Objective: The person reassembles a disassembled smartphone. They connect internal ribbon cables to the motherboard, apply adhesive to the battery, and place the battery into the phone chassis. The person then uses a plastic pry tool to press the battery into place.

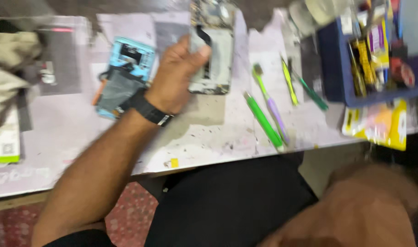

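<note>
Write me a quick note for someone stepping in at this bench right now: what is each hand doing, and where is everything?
Left hand: reaching over the table, fingers on the opened phone body; the grip is blurred. A black wristband sits on that wrist.
Right hand: low, off the table, blurred, seemingly empty.
Beside the left wrist lies a blue phone frame. Right of the phone: green-handled tools and a blue tray of supplies.
Done: phone already opened, insides exposed.
Left: it lies open, tools untouched.
</note>
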